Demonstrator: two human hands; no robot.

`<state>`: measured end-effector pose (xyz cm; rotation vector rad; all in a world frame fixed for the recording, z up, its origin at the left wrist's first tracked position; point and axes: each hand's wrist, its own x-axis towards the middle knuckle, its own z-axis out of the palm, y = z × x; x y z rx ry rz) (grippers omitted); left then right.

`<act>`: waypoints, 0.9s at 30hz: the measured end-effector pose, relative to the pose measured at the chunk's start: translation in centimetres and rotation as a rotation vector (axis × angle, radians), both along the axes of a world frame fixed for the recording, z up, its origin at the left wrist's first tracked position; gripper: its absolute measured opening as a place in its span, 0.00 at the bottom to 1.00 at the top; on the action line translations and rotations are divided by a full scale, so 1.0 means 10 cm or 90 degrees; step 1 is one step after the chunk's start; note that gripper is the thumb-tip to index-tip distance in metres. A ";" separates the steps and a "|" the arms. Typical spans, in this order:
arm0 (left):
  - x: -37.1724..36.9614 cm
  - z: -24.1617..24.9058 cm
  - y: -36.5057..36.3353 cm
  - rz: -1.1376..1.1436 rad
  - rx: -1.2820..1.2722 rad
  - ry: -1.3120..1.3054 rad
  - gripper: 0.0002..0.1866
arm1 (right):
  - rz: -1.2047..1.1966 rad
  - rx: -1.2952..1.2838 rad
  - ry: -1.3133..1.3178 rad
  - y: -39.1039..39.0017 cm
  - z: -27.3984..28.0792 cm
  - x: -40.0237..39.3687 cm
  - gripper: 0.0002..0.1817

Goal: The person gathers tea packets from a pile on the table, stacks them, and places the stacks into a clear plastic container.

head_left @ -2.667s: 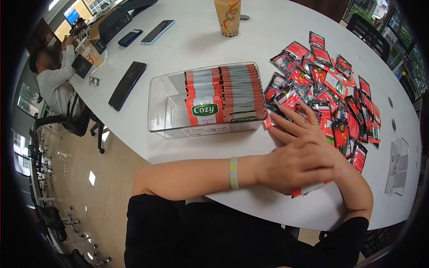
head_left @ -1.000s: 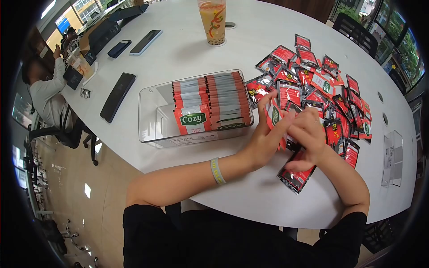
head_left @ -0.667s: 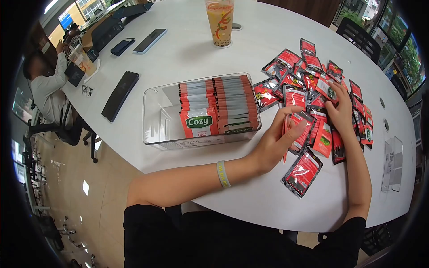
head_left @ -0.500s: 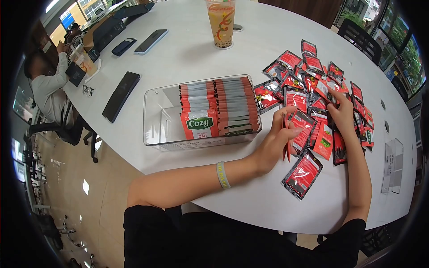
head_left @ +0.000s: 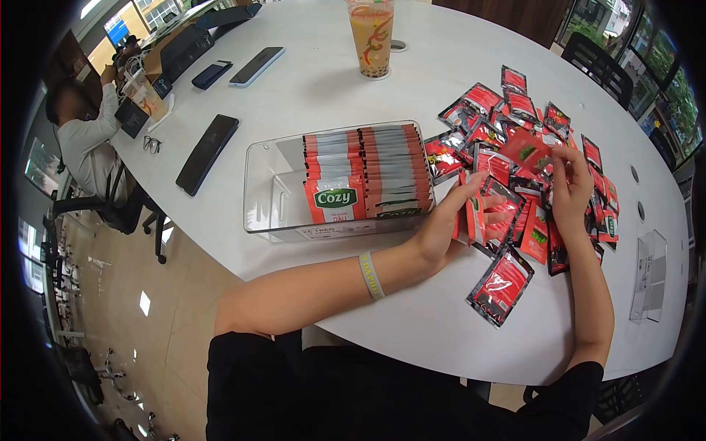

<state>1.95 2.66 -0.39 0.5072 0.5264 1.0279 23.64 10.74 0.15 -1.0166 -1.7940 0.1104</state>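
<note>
Red sachets [head_left: 525,150]: right grip [head_left: 572,192] pinches one; left grip [head_left: 443,229] clasps at least two; one clear bin [head_left: 273,228] carries two rows.

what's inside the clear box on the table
The clear box holds two rows of packets. The left row's front packet reads Cozy. Faces of packets behind it are mostly covered, as is the box floor under them.

Blurred, overlapped and cropped
The lifted sachet [head_left: 525,151] in the right hand [head_left: 573,192] is blurred, its print illegible; the left hand [head_left: 444,224] partly hides its packets [head_left: 475,219], number unclear. Overlap covers much of the sachet pile [head_left: 531,189]. The upper edge crops the drink cup [head_left: 371,38], and the box label [head_left: 340,230] is only partly legible.
</note>
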 end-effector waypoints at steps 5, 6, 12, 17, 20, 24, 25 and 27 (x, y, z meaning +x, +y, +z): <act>0.01 -0.05 0.02 -0.066 -0.035 -0.082 0.30 | 0.143 -0.130 0.127 -0.37 0.16 -0.28 0.05; 0.01 -0.02 -0.01 -0.076 -0.041 -0.089 0.32 | 0.214 -0.133 0.168 -0.41 0.16 -0.33 0.05; 0.01 -0.03 -0.01 -0.156 -0.027 -0.139 0.40 | 0.415 -0.250 0.238 -0.44 0.14 -0.31 0.04; 0.00 -0.09 -0.03 -0.172 0.027 -0.215 0.39 | 0.458 -0.313 0.341 -0.37 0.08 -0.26 0.06; 0.03 0.04 -0.06 -0.129 -0.050 -0.133 0.33 | 0.526 -0.385 0.280 -0.42 0.05 -0.27 0.05; 0.02 0.00 -0.06 -0.147 -0.060 -0.151 0.24 | 0.480 -0.315 0.177 -0.45 0.07 -0.37 0.06; 0.00 -0.04 -0.04 -0.169 -0.019 -0.176 0.23 | 0.478 -0.316 0.176 -0.44 0.08 -0.37 0.06; 0.01 -0.07 -0.03 -0.184 -0.012 -0.202 0.22 | 0.446 -0.211 0.030 -0.43 0.08 -0.38 0.07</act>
